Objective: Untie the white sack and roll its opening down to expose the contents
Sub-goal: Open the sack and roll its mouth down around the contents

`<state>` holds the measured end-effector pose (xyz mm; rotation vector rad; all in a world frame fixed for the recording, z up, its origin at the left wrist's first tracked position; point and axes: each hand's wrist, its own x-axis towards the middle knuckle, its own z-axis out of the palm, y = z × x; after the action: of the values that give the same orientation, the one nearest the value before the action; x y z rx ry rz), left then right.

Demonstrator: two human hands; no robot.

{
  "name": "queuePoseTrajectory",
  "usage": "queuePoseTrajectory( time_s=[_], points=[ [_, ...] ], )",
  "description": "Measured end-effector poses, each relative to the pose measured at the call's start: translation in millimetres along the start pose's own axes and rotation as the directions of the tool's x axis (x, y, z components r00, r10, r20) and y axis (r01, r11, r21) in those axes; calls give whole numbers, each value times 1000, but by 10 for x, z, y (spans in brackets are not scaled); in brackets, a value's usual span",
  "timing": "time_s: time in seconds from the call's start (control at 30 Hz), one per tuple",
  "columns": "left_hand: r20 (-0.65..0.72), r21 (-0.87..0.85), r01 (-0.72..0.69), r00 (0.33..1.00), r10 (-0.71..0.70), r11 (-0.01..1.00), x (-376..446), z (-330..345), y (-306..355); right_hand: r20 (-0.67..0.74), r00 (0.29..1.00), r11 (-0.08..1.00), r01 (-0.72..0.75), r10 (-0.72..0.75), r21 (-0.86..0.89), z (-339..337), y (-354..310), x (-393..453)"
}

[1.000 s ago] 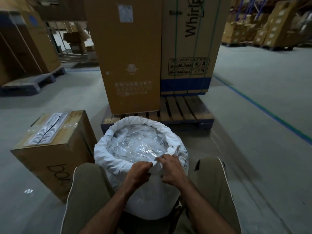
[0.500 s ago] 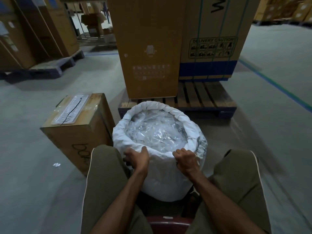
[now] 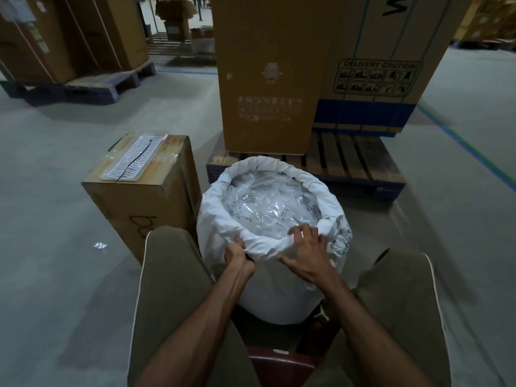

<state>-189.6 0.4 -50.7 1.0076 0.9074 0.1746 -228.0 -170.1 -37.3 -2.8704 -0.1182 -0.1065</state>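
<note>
The white sack (image 3: pixel 273 286) stands upright on the floor between my knees, its mouth open and its rim rolled down into a thick collar. Clear plastic packets (image 3: pixel 270 210) fill it to the top. My left hand (image 3: pixel 237 255) grips the near left part of the rolled rim, fingers tucked under the fabric. My right hand (image 3: pixel 307 252) lies on the near right part of the rim, fingers spread and curled over the roll toward the packets, thumb pointing left along the sack's side.
A brown carton (image 3: pixel 145 202) with a white plastic tray on top stands just left of the sack. Behind the sack is a wooden pallet (image 3: pixel 357 160) bearing two tall cartons (image 3: pixel 268 74). A dark red seat edge (image 3: pixel 282 361) shows below. More palletised boxes stand far left.
The view has tilted a little. My left hand has shifted further under the rim at the near left, and my right hand has spread over the rim on the near right.
</note>
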Motion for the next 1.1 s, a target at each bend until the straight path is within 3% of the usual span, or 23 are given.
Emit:
queuePoseTrajectory(
  time_s=[0.03, 0.07, 0.1, 0.13, 0.2, 0.23, 0.37, 0.47, 0.6, 0.7, 0.83, 0.97, 1.1],
  points=[
    [-29, -88, -77, 997, 75, 993, 132, -40, -1, 9, 999, 999, 47, -47, -6, -18, -56, 52],
    [-14, 42, -180, 983, 181, 983, 183, 42, -54, 51, 994, 995, 96, -96, -8, -25, -126, 108],
    [-216, 257, -176, 948, 235, 950, 209, 51, -65, 113, 984, 990, 139, -138, 1, -15, -205, 166],
    [-109, 315, -102, 984, 143, 944, 48, -18, 33, 189, 968, 987, 161, -163, 25, 16, -274, 220],
    [167, -5, 138, 977, -135, 990, -159, -41, 148, 302, 943, 989, 120, -141, 84, 86, -374, 298],
    [211, -53, 246, 950, -230, 968, -150, -30, 164, 292, 949, 992, 99, -120, 84, 114, -395, 323],
    [271, 307, 181, 924, -268, 934, 69, -34, 197, 133, 986, 994, 92, -100, 67, 185, -374, 295],
    [101, 477, 125, 975, -196, 870, 121, -107, 199, 26, 989, 989, 148, -148, 6, 385, -346, 181],
    [67, 420, 60, 993, -96, 906, 289, -80, 232, -28, 983, 982, 181, -183, -53, 490, -444, 114],
    [22, 311, 143, 987, -157, 940, 338, -80, 281, 125, 984, 989, 119, -129, 82, 406, -404, 212],
    [95, 188, 216, 967, -237, 958, 368, -46, 275, 266, 959, 955, 14, -97, 295, 294, -402, 343],
    [36, 127, 153, 987, -159, 980, 496, 0, 207, 142, 986, 951, 38, -85, 306, 361, -537, 409],
    [84, 368, 87, 988, -126, 926, 486, 41, 269, -22, 997, 961, 76, -73, 267, 561, -683, 362]
  ],
)
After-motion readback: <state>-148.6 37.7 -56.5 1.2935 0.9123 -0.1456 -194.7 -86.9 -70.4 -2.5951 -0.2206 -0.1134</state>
